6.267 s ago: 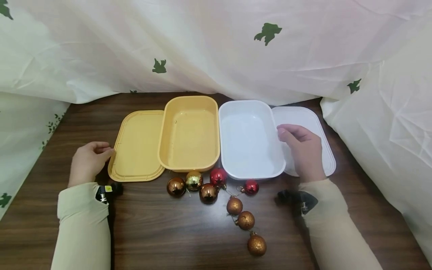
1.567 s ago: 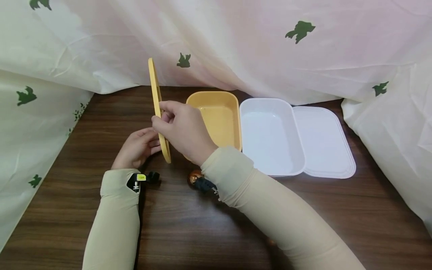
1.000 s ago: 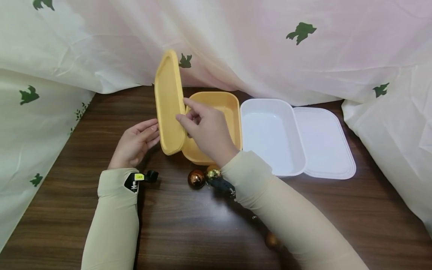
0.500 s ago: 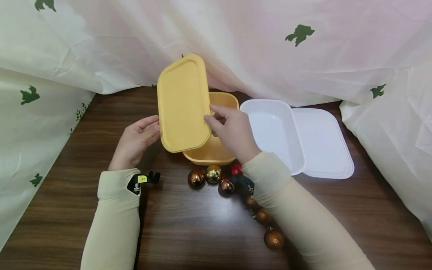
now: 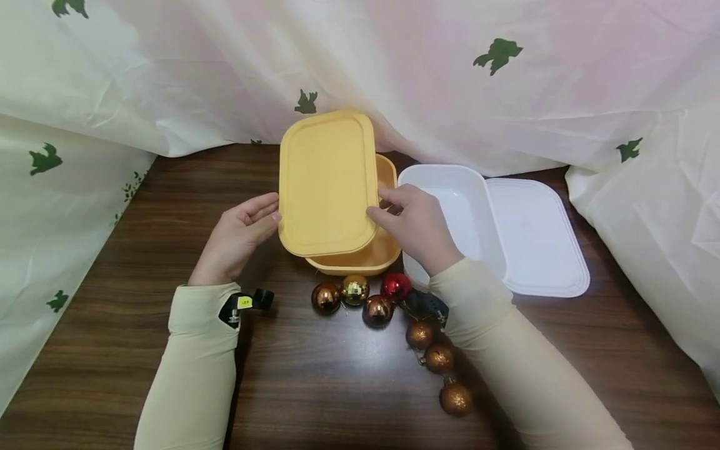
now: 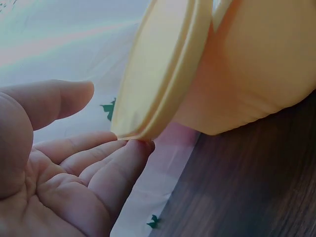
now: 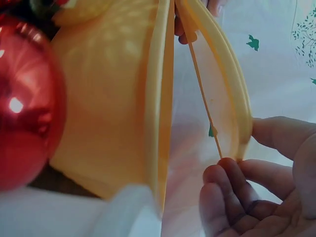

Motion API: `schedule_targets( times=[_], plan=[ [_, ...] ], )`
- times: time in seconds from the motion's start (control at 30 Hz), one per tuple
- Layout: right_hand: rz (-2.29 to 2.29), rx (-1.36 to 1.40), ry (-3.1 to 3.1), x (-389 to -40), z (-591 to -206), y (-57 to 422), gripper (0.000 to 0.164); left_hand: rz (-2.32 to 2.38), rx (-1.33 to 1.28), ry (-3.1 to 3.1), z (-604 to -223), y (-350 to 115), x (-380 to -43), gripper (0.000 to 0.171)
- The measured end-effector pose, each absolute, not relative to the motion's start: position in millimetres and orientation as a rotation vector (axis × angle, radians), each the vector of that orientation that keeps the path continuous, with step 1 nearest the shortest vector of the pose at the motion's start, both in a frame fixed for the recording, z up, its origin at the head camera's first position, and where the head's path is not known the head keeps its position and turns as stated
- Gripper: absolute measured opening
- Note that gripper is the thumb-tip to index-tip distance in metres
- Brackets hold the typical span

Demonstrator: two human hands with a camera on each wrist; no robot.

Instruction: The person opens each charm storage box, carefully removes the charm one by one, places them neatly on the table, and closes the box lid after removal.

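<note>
In the head view a yellow lid [image 5: 329, 181] is held tilted above the yellow container [image 5: 388, 250], hiding much of its opening. My right hand [image 5: 419, 225] pinches the lid's right edge between thumb and fingers, as the right wrist view also shows. At the opposite edge is my left hand [image 5: 230, 237]. Its extended fingertips [image 6: 139, 144] support the rim from below in the left wrist view, while the thumb stands apart from the lid. The lid's smooth outer face is turned toward the head camera.
A white container [image 5: 478, 231] stands right of the yellow one, partly behind my right hand, with a white lid [image 5: 540, 237] beside it. In front lie shiny baubles, including a red bauble [image 5: 395, 287] and a gold bauble [image 5: 355, 290], plus glittery bronze baubles [image 5: 439, 359].
The yellow lid, flat on the table at first, was lifted upright and turned over. It has since swung right and down over the yellow container, both hands moving with it.
</note>
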State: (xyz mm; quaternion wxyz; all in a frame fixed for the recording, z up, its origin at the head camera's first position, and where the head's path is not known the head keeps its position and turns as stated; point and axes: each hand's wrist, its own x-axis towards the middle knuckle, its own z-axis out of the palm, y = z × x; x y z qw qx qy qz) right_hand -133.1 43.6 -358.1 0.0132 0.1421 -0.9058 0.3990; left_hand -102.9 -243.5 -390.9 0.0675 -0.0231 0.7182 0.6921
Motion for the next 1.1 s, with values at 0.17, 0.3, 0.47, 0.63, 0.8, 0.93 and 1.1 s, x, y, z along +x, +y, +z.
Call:
schedule_targets(
  times=[0.17, 0.3, 0.47, 0.63, 0.8, 0.93, 1.1],
  plan=[
    [1.145, 0.437, -2.904, -135.2, -359.7, 49.8, 0.040, 2.011, -0.047, 2.237, -392.2, -239.7, -102.4, 0.051],
    [1.125, 0.436, -2.936, -137.1, -361.6, 53.5, 0.040, 1.982, -0.021, 2.291, -394.3, -235.8, -103.2, 0.050],
    [1.117, 0.402, -2.982, -137.8, -363.1, 58.0, 0.037, 1.933, -0.012, 2.360, -397.1, -230.3, -104.3, 0.049],
    [1.181, 0.382, -3.051, -136.1, -363.0, 57.5, 0.033, 1.854, 0.052, 2.400, -399.6, -221.8, -103.6, 0.045],
    [1.258, 0.358, -3.031, -134.5, -361.8, 55.1, 0.029, 1.828, 0.113, 2.394, -401.2, -212.4, -104.4, 0.044],
    [1.279, 0.352, -3.015, -135.1, -364.2, 56.6, 0.026, 1.811, 0.061, 2.409, -400.9, -212.3, -104.0, 0.045],
    [1.269, 0.304, -3.008, -137.2, -369.7, 60.7, 0.025, 1.712, 0.033, 2.433, -402.3, -215.2, -104.1, 0.047]
  ],
)
